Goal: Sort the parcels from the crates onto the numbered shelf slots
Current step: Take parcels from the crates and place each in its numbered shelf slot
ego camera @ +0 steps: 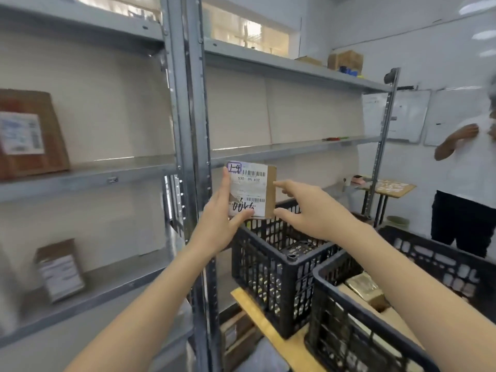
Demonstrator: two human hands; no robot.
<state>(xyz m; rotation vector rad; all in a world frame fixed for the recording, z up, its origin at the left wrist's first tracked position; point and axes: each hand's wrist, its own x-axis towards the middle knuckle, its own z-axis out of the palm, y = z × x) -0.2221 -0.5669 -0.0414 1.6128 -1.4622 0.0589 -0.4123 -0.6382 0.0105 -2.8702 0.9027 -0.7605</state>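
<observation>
Brown cardboard makes up the parcel (252,190), which is seen from the head camera held upright in the air, its long axis running vertically and only slightly tilted. Its white label is turned toward the camera, with a handwritten "1-4" boxed at the top left corner and barcodes printed below it. The parcel is held in front of the right bay of the grey metal shelf (295,150), just under the middle board and above the far rim of the black crate (268,277). It is gripped by the left hand (220,218), whose fingers are laid up along the left edge while the thumb is curled across the lower front of the label. The right hand (308,208) is spread, with straight fingers; its index fingertip is brought to the parcel's right edge and its thumb lies close to the lower right corner, though firm contact cannot be made out. A second crate (375,331) is set just beside the first on a wooden board (257,318), and a wrapped package (365,288) is seen inside it. Two labelled boxes are stood on the left bay, one on the middle level (29,132) and one below (60,269). Another person (469,183) is seen at the far right.
</observation>
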